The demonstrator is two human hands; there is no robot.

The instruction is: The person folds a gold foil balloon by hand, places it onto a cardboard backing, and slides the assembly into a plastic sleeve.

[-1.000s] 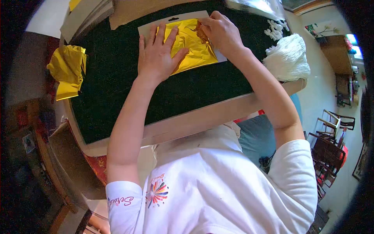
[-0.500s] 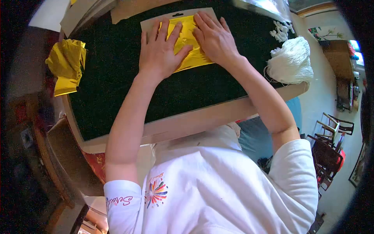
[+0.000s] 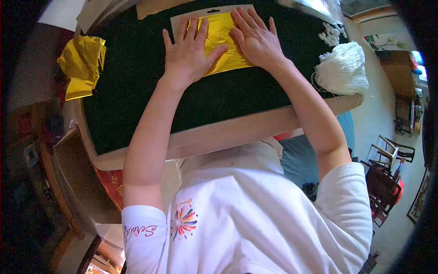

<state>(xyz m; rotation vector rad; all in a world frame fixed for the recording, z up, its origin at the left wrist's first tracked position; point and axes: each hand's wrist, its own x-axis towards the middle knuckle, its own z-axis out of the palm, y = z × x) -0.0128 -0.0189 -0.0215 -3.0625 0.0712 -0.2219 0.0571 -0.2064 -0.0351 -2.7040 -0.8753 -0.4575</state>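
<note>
A shiny yellow-gold foil sheet (image 3: 222, 36) lies over a pale card (image 3: 180, 19) that has a hanging slot at its far edge. My left hand (image 3: 189, 52) rests flat on the left side of the foil and card, fingers spread, with the thumb pointing in over the foil. On the right side lies my right hand (image 3: 259, 41), palm down with its fingers stretched toward the card's far edge. Nothing is gripped by either hand. What is under the palms is hidden.
Dark green cloth (image 3: 137, 100) covers the table. A crumpled gold foil piece (image 3: 82, 66) hangs at the left edge. A bundle of white string (image 3: 342, 68) sits at the right, beside small white pieces (image 3: 331, 34). Cardboard (image 3: 159, 6) lies at the back.
Both hands have slid outward a little, away from each other, uncovering more foil between them. The whole table view has shifted slightly up.
</note>
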